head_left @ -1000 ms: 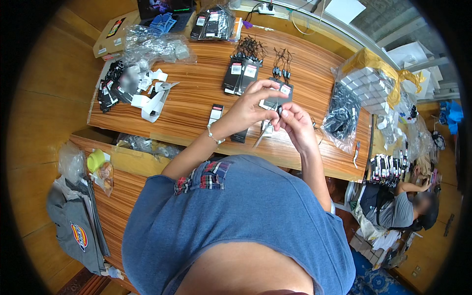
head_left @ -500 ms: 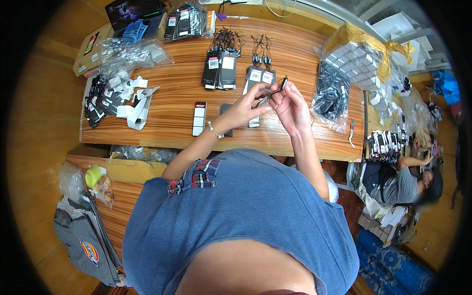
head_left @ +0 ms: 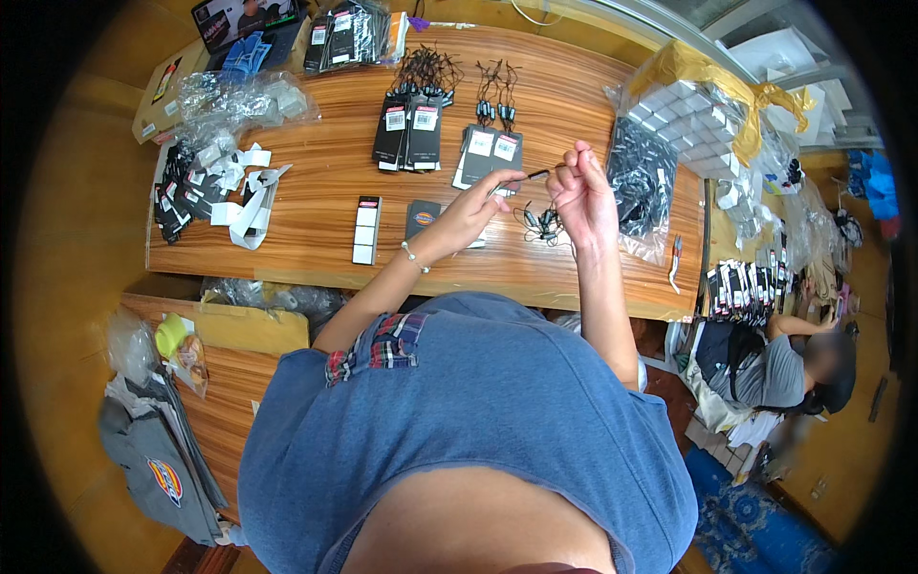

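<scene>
- Black cord (head_left: pixel 537 175): light, limp (my guess); grip near its ends.
- Left hand (head_left: pixel 467 208): pinched on one end.
- Right hand (head_left: pixel 585 199): curled, apparently pinching the other.

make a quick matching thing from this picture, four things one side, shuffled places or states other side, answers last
Things
1. thin black piece
2. bracelet
3. laptop
4. clear bag of black items

Places or states
A. around the left wrist
B. open, screen lit
C. on the table, right of the right hand
D. between the left hand and the right hand

Pairs: 1-D, 2-A, 3-B, 4-C
</scene>
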### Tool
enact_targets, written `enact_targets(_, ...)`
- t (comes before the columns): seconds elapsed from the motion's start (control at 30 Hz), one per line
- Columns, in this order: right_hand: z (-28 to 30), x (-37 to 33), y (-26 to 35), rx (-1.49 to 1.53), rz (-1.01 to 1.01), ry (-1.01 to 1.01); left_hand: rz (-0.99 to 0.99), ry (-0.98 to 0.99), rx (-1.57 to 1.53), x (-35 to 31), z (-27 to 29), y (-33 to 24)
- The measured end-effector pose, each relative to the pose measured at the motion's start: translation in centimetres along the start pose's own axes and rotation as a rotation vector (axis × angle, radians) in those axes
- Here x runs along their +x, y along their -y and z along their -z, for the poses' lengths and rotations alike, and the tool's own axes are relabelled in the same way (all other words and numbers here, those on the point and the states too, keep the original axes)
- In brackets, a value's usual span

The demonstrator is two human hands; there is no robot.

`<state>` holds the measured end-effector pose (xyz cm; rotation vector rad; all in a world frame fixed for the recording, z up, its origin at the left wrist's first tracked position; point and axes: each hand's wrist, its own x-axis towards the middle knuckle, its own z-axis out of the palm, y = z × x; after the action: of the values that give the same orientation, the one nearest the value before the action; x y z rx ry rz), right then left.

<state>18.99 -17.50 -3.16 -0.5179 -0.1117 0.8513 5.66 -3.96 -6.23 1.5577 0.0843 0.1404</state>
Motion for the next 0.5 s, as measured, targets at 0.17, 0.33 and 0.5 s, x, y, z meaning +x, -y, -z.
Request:
enact_targets(0.17, 1.7, 3.7, 2.9, -0.146, 0.043, 0.016, -0.039, -0.031, -0.016, 0.9, 0.1, 2.3)
enact_targets(0.33, 2.1, 8.1, 4.8, -0.156, 0.049, 0.045, 0.110, -0.129, -0.247, 2.8, 1.1, 3.2)
enact_targets(0.5, 2.4, 11.7, 5.1, -0.282, 0.065, 0.034, 0.144, -0.322, -0.137, 6.1, 1.2, 4.5)
